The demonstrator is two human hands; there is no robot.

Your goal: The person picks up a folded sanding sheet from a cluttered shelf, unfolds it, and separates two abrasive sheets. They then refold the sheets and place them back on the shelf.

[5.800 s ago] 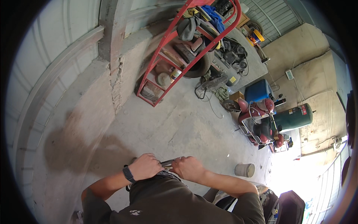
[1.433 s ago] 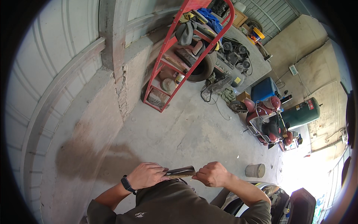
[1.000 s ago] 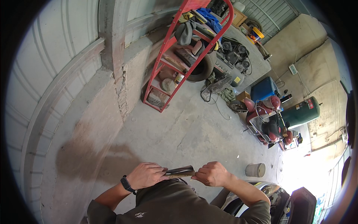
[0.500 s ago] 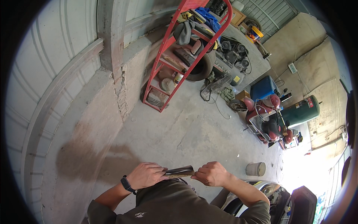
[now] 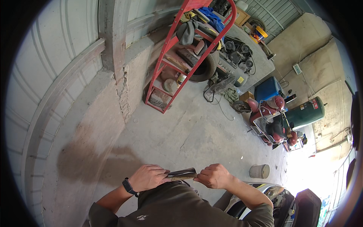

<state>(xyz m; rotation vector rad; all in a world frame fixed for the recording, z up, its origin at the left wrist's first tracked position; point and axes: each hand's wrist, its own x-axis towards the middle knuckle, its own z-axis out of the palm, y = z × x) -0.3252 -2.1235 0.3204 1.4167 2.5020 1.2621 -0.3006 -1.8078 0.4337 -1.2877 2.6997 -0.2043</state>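
Close in front of my body I hold a flat, folded-looking dark piece with a tan lower face; its exact kind does not show. My left hand, a dark watch on its wrist, is closed on the left end. At the right end my right hand is closed, thumb and fingers pinching the edge. Part of the piece lies behind my left fingers, and its lower side meets my dark shirt in the picture.
A red metal rack with gloves and tools stands ahead, beside a tyre and a compressor. To the right are a red scooter, a dark green tank and a bucket. A vehicle with its front opened is at lower right.
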